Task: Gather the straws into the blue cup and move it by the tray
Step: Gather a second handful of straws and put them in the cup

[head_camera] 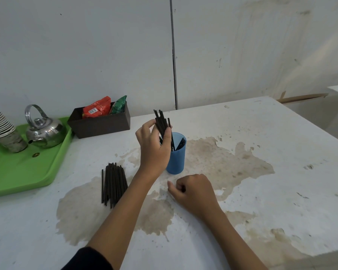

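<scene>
A blue cup (176, 158) stands upright near the middle of the white table, with a few black straws leaning inside it. My left hand (153, 145) is shut on a bunch of black straws (161, 123), whose lower ends dip into the cup's mouth while the tops stick up. A pile of black straws (112, 184) lies flat on the table, left of my left forearm. My right hand (191, 190) rests on the table in front of the cup, fingers curled, nothing visible in it. The green tray (18, 172) sits at the far left.
On the tray stand a steel kettle (44, 131) and a stack of paper cups (2, 127). A dark box (100, 123) with red and green packets sits behind the tray's right corner. The table (261, 191) is stained brown; its right edge falls away.
</scene>
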Demonstrator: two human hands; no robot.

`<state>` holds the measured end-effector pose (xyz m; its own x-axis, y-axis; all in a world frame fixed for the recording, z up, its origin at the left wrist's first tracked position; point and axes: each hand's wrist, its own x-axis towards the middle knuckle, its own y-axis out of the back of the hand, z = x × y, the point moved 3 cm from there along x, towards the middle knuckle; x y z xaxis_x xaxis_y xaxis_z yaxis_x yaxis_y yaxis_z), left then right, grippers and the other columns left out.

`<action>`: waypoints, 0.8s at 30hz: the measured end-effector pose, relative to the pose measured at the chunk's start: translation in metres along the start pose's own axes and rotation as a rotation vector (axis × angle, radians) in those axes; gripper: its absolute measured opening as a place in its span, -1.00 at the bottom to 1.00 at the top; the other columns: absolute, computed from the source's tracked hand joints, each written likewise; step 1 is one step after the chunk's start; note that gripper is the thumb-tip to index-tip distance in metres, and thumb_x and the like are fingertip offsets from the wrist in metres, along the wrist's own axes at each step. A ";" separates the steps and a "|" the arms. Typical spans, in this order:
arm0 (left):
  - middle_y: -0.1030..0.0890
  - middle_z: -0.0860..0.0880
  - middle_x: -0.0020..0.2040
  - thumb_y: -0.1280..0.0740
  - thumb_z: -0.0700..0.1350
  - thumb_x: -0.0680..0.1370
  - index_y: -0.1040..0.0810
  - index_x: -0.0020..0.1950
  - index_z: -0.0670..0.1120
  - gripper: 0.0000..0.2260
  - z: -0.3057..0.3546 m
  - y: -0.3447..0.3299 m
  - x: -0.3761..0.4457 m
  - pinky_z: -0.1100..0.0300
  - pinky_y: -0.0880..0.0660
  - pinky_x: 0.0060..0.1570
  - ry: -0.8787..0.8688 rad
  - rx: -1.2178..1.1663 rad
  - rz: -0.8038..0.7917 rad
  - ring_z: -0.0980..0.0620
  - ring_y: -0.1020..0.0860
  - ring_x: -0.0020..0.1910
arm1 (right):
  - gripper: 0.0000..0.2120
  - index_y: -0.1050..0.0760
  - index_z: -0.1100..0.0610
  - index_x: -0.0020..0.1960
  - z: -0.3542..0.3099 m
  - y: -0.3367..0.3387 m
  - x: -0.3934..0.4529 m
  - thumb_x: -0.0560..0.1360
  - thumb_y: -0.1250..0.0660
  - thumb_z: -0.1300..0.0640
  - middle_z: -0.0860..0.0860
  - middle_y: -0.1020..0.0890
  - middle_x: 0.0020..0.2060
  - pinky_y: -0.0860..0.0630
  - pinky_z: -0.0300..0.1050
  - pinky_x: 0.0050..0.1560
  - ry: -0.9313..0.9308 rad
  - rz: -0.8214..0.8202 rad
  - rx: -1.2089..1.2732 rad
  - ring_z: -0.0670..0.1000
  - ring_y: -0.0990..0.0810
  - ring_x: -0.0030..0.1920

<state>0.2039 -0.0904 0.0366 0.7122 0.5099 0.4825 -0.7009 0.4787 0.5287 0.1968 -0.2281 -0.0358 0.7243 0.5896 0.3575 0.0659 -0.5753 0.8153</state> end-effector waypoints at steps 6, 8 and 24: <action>-0.34 0.10 0.45 -0.32 0.02 0.59 -0.63 0.19 -0.01 -0.77 -0.004 0.011 -0.003 0.31 -0.11 0.29 0.007 -0.023 -0.034 0.08 -0.13 0.44 | -0.46 -0.07 0.07 -0.50 0.001 0.001 0.001 0.49 -0.24 -0.11 0.00 -0.14 -0.62 -0.01 -0.28 -0.38 -0.013 0.001 0.024 0.04 -0.15 -0.54; -0.33 0.12 0.47 -0.24 0.10 0.59 -0.60 0.28 0.00 -0.66 -0.004 0.014 -0.004 0.32 -0.14 0.28 0.023 -0.067 -0.058 0.14 -0.11 0.43 | -0.47 -0.08 0.07 -0.51 0.002 0.001 0.001 0.48 -0.25 -0.12 0.01 -0.15 -0.61 -0.03 -0.27 -0.41 -0.021 0.006 0.036 0.04 -0.15 -0.53; -0.42 0.33 0.34 -0.20 0.01 0.66 -0.05 0.61 0.12 -0.44 -0.013 0.022 0.001 0.23 -0.17 0.32 0.108 -0.210 -0.173 0.18 -0.27 0.45 | -0.47 -0.10 0.07 -0.51 0.003 0.002 0.001 0.46 -0.32 -0.06 0.01 -0.15 -0.61 -0.06 -0.27 -0.43 -0.032 0.005 0.065 0.04 -0.16 -0.52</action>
<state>0.1889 -0.0702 0.0396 0.8212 0.4758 0.3150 -0.5705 0.6965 0.4353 0.1993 -0.2305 -0.0349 0.7461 0.5686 0.3464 0.1053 -0.6145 0.7818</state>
